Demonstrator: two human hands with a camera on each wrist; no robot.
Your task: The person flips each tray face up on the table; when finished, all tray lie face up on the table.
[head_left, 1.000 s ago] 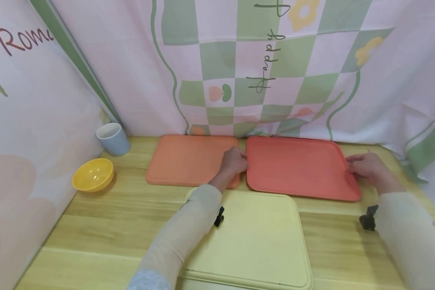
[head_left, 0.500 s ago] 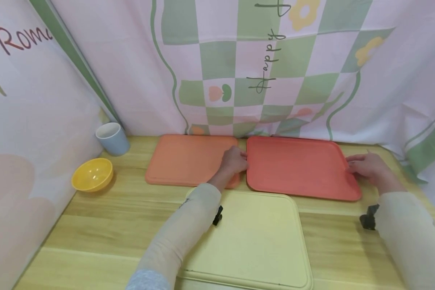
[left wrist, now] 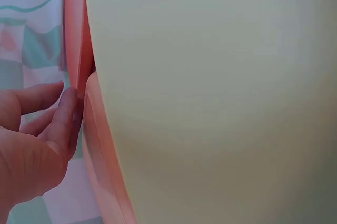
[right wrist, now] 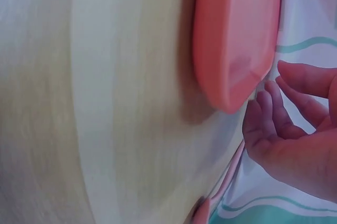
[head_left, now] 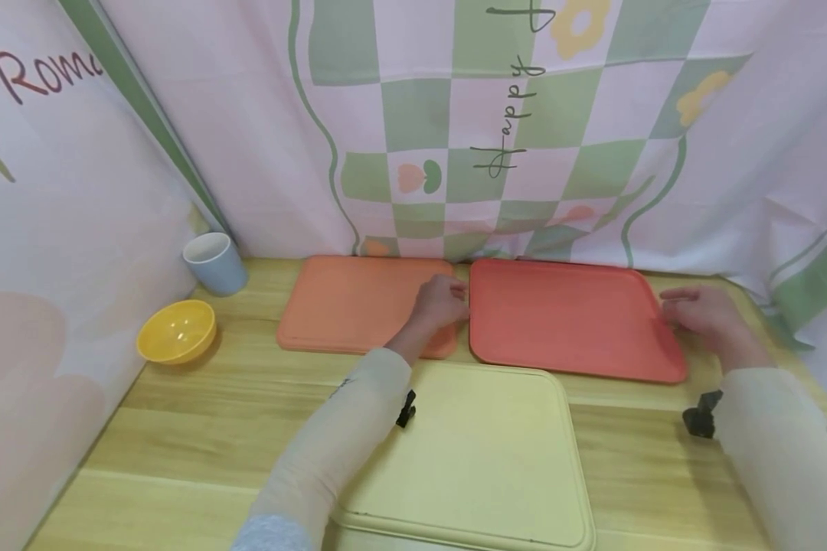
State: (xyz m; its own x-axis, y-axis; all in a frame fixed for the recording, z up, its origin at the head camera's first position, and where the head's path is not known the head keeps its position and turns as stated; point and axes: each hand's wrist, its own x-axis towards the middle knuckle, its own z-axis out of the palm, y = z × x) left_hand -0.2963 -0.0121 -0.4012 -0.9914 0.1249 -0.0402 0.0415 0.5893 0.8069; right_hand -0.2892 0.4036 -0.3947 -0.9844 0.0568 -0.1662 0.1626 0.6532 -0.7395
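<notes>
A red tray [head_left: 572,321] lies at the back of the table in the head view. My left hand [head_left: 440,301] is at its left end, over the right part of an orange tray [head_left: 351,306]. In the left wrist view the fingertips [left wrist: 69,97] are right at the red rim, and the thumb is lifted off it. Past the red tray's right end is my right hand [head_left: 704,315]. The right wrist view shows its loosely bent fingers [right wrist: 253,121] beside the red corner, with nothing between them and the thumb. A pale yellow tray [head_left: 489,459] lies in front, under the left forearm.
A yellow bowl [head_left: 177,331] and a blue-grey cup [head_left: 215,264] stand at the left. Printed curtains [head_left: 413,115] hang right behind the trays and along the left side. The wooden table [head_left: 200,459] shows between the items.
Both hands have loosened from the red tray's ends: the left thumb and fingers have drawn slightly left, and the right fingers have come off the rim. The trays stay put.
</notes>
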